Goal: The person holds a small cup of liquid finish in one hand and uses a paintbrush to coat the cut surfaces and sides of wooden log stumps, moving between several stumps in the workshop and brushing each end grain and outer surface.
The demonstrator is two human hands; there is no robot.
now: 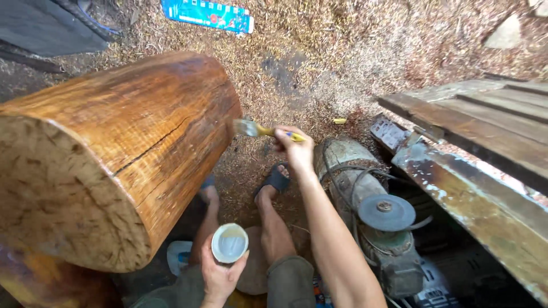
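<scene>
A large log section point(114, 154) lies on its side at the left, its bark-free surface glossy orange-brown and its cut end facing me. My right hand point(294, 148) holds a yellow-handled paintbrush point(254, 129), with the bristles touching the log's far right edge. My left hand point(220, 274) grips a small round can point(229, 243) holding pale liquid, low in the view between my knees. My sandalled feet rest on the shavings below the brush.
Wood shavings point(342, 51) cover the ground. An angle grinder point(379, 222) with a disc and cable lies at my right. A weathered plank bench point(485, 131) fills the right side. A blue flat package point(208, 14) lies at the top, a dark cloth at top left.
</scene>
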